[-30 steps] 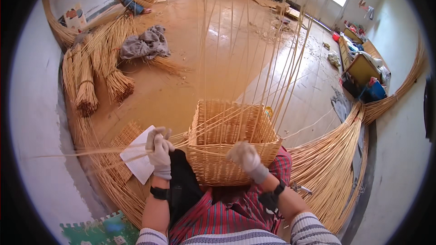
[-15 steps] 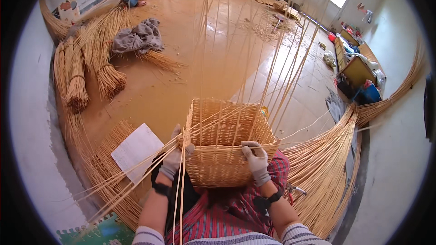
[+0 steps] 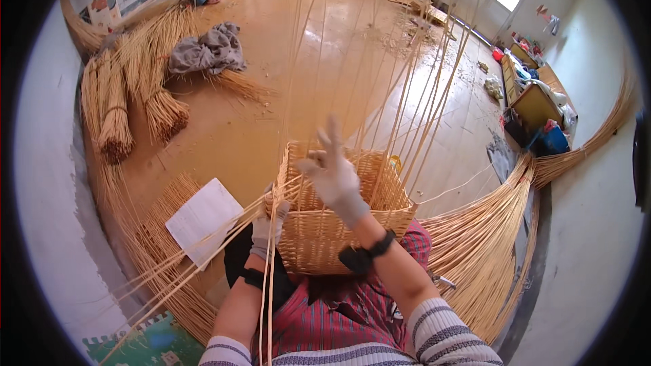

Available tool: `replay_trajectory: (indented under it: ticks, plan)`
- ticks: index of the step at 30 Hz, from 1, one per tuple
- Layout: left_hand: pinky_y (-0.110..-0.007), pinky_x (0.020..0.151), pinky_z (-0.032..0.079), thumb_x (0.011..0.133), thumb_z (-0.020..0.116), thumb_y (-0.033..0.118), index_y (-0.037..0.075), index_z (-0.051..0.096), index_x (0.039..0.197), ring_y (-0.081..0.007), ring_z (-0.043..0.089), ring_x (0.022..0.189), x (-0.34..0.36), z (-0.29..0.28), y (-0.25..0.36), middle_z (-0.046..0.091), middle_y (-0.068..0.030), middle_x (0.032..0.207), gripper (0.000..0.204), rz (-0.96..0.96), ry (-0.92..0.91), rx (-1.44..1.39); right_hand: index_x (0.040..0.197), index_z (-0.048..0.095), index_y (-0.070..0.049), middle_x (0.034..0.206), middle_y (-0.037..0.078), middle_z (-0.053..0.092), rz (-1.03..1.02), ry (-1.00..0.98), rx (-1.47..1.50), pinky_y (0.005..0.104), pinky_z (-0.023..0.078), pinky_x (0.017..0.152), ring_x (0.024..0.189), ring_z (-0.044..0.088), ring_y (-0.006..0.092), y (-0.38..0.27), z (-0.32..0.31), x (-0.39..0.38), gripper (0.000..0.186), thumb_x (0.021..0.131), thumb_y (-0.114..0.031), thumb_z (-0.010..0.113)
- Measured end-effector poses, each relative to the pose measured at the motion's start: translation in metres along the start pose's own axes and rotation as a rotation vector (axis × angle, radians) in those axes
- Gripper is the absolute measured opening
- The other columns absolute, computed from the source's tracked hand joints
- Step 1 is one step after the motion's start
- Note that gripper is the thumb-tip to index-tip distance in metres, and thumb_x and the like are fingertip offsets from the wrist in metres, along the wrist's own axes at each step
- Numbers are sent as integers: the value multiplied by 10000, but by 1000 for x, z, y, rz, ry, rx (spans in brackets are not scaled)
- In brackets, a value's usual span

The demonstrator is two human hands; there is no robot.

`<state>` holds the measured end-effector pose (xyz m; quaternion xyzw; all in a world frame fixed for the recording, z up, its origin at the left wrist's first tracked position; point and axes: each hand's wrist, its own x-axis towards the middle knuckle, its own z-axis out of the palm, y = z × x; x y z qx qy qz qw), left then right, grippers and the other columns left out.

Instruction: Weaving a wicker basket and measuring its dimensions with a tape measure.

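Note:
A square woven wicker basket point(image 3: 315, 236) rests against my lap, with tall upright stakes rising from its rim. My left hand point(image 3: 268, 222), in a pale glove, closes round the basket's left corner, where several long willow rods point(image 3: 196, 252) pass out to the lower left; some of its fingers are hidden. Raised above the basket's opening is my right hand point(image 3: 333, 173), also gloved, its fingers apart and slightly blurred. Nothing shows in it. Two rods point(image 3: 266, 298) hang down from the left corner past my left wrist.
Loose willow rods point(image 3: 468, 251) fan out at my right. Tied bundles point(image 3: 112, 122) and a grey cloth point(image 3: 209, 51) lie at the far left. A white sheet point(image 3: 203, 220) rests on a woven panel point(image 3: 163, 213) beside me. A wooden box point(image 3: 539, 105) with bags stands by the right wall.
My right hand has let go of the basket's near right rim and moved up and left over the opening, its fingers spreading. My left hand stays at the left corner.

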<state>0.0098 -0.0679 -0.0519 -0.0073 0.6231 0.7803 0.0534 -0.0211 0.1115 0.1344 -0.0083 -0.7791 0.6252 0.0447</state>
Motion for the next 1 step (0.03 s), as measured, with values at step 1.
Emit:
replay_trajectory:
  ticks: [1]
  plan:
    - [-292, 1099, 448, 874, 869, 314, 79, 426, 1556, -168, 555, 1277, 3, -10, -5, 572, -69, 1426, 846, -106, 5, 73, 1675, 172, -280, 1671, 215, 306, 1, -5, -16, 415, 523, 1070, 1423, 507, 345, 3, 2, -5, 949, 923, -180, 743]
